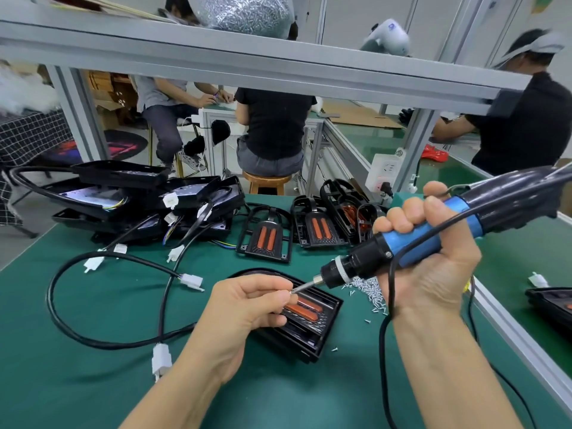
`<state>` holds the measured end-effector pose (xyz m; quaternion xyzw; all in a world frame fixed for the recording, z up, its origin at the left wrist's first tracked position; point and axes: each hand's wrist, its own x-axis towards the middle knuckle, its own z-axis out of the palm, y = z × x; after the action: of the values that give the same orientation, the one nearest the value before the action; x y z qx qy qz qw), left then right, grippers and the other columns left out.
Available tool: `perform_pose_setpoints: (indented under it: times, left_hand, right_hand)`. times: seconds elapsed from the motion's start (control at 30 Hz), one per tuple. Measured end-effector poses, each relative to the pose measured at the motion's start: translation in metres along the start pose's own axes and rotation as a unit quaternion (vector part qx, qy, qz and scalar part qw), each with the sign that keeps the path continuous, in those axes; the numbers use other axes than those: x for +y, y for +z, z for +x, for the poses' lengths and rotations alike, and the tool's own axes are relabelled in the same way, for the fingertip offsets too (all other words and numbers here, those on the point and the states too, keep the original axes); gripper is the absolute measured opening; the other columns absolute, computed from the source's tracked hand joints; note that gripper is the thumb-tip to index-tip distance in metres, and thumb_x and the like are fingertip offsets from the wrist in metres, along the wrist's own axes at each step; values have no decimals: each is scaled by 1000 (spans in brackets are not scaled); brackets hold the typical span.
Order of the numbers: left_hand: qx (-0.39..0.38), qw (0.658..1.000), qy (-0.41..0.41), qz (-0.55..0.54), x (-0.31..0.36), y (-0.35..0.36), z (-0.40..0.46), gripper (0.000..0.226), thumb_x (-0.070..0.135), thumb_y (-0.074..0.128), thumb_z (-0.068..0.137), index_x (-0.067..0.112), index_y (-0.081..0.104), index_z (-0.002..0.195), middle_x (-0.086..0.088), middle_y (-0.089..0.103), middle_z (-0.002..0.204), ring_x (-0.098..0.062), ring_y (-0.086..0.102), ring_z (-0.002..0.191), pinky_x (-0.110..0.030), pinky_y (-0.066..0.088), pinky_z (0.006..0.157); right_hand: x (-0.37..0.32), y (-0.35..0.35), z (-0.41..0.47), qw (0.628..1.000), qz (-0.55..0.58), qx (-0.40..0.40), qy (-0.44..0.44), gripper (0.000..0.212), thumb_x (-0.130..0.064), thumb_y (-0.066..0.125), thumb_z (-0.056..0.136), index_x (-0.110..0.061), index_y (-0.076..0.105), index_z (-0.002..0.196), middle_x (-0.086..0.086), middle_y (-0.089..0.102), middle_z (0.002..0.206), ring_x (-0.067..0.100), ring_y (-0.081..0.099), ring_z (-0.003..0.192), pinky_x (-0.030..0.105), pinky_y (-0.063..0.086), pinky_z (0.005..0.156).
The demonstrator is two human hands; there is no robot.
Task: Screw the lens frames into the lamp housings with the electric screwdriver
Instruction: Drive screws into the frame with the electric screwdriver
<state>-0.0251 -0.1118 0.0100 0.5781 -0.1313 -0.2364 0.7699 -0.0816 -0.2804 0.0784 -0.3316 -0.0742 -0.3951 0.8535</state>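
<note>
Right hand [427, 243] is gripping the electric screwdriver [402, 243], left hand [250, 301] pinching a screw [291, 291] at its bit over the near lamp housing [309, 320].

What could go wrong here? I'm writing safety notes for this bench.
The left hand fingers pinch a screw at the bit of the electric screwdriver; a premature trigger could nick them. The screw may drop into the lamp housing. The cord hangs above the loose screws and could scatter them.

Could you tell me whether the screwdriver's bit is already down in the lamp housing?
No, the electric screwdriver is raised, its bit at the left hand fingertips above the lamp housing.
</note>
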Motion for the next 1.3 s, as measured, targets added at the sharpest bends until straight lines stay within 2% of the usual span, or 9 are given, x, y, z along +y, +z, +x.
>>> perform_pose_setpoints:
  times: [0.1,0.4,0.5,0.57,0.63,0.8,0.97,1.13,1.3]
  left_hand:
    - [7,999,27,35,-1,-1,2,24,-10,67,74,12,77,70,-16,72,74,-18,71,72,-20,53,55]
    - [3,996,49,81,3,-19,9,24,-10,68,74,11,78,72,-14,73,76,-15,69,68,-20,54,60]
    - [10,984,49,168,7,-28,13,20,-4,71,76,15,79,77,-9,74,76,-14,65,66,-21,53,65]
    - [13,960,68,273,10,-37,15,19,4,72,78,22,79,78,-2,75,78,-11,63,70,-21,50,72]
    - [50,932,99,346,14,-49,16,23,8,73,79,29,77,75,9,74,77,-2,63,69,-16,45,71]
    - [103,931,121,327,12,-69,16,22,9,71,81,31,75,74,14,71,76,3,58,65,-5,40,66]
    - [123,915,123,363,-8,-60,17,20,9,69,83,28,71,78,14,67,70,7,52,61,-5,37,61]
    - [124,897,132,404,-17,-57,18,29,11,68,83,38,64,76,4,67,82,2,55,76,-5,36,70]
    - [127,893,127,413,-22,-60,18,29,12,67,83,39,64,77,4,66,81,1,55,76,-6,36,69]
  right_hand:
    - [2,0,-1,1000,-10,-14,-5,16,-9,47,76,-18,52,88,-8,47,56,6,44,48,19,43,55]
    - [24,-2,6,999,23,16,23,16,-9,50,75,-19,53,87,-7,45,59,7,45,49,20,44,55]
    - [36,3,8,999,21,16,41,18,-7,51,72,-18,52,86,-5,46,57,8,45,48,20,44,54]
    - [42,7,10,999,1,11,49,20,-5,52,71,-17,51,86,-5,46,56,8,45,47,21,44,53]
    - [47,10,12,999,-11,7,53,21,-4,53,70,-17,52,87,-5,46,56,8,45,47,21,44,53]
    - [59,9,15,997,-32,2,74,22,-4,53,69,-17,52,86,-5,45,56,9,45,47,22,43,53]
    - [83,13,12,992,-79,-18,92,24,1,54,68,-15,53,86,-2,46,52,12,46,45,22,41,50]
    - [96,11,10,988,-119,-56,82,23,2,53,70,-12,51,89,-2,48,50,13,45,44,24,43,50]
    - [100,7,7,986,-125,-60,95,22,0,54,70,-12,52,88,-1,48,49,14,46,44,24,43,51]
